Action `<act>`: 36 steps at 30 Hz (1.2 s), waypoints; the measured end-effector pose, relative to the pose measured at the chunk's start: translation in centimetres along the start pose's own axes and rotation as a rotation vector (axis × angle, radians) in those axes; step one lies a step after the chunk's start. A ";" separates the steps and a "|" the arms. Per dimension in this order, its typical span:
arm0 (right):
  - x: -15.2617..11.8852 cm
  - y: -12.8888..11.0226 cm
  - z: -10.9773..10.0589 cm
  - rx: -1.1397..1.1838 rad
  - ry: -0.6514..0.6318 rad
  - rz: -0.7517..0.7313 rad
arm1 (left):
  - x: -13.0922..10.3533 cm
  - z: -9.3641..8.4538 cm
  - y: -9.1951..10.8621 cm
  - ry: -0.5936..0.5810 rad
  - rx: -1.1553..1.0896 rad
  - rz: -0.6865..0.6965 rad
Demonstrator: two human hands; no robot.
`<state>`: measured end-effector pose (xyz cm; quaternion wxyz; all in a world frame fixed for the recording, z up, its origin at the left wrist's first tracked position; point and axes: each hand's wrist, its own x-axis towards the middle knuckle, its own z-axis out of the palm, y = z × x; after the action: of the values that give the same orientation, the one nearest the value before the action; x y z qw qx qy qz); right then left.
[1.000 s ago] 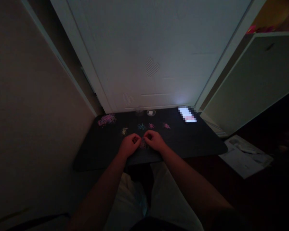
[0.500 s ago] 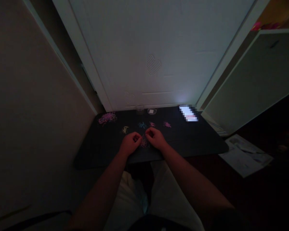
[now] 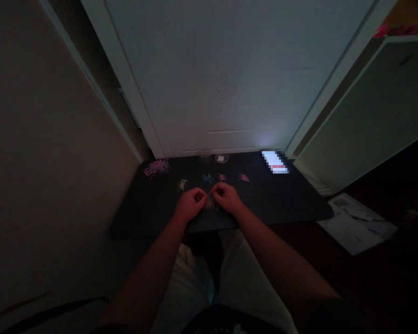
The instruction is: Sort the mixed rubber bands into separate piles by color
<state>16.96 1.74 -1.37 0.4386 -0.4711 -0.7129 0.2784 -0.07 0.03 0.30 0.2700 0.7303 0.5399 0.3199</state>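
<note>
Thumb and fingers of my left hand [image 3: 190, 205] are pinched together above the dark table [image 3: 282, 199]. Close beside it, my right hand [image 3: 227, 197] pinches too, the fingertips of both hands almost meeting. Whatever lies in either pinch is too small and dark to make out. Under and between the hands is a mixed pile of thin pinkish strands [image 3: 211, 203]. Just beyond are a small blue pile [image 3: 207, 177], a pink pile [image 3: 222, 177] and another pink pile [image 3: 244, 177]. A pale yellow pile [image 3: 183, 184] lies past my left hand.
A larger pink-purple pile [image 3: 156, 168] occupies the far left corner. Along the back stand a clear container [image 3: 205, 153] and a round clear dish [image 3: 222, 159] with a white square. A lit phone [image 3: 275, 162] lies back right. A white door [image 3: 181, 69] rises behind the table.
The camera view has shifted slightly. Both hands stay pinched over the mixed pile, with barely any movement; the small piles look the same.
</note>
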 end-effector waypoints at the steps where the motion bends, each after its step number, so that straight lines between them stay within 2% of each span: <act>1: 0.0 0.0 0.0 -0.003 0.004 -0.006 | 0.0 0.0 0.1 -0.001 0.002 -0.001; 6: -0.1 -0.3 -0.2 -0.035 0.051 0.008 | 0.0 -0.1 0.3 -0.007 -0.018 -0.004; 9: 0.0 -0.2 -0.5 -0.106 0.186 0.054 | -0.1 -0.1 0.3 0.003 -0.023 -0.003; 13: 0.8 0.3 -1.0 -0.244 0.378 0.186 | -0.1 0.1 0.2 0.000 -0.023 0.003; 20: 2.7 0.8 -1.4 -0.434 0.330 0.401 | -0.1 0.0 0.2 -0.005 -0.014 -0.005; 28: 2.9 0.3 -1.5 -0.510 0.258 0.492 | -0.1 0.0 0.5 0.007 0.008 -0.002; 36: 2.8 0.1 -1.5 -0.509 0.259 0.481 | 0.3 0.2 -0.1 0.138 0.136 0.037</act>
<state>17.85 4.34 0.23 0.3157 -0.7505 -0.5668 0.1254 0.08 0.31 0.12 0.1759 0.7331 0.5641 0.3367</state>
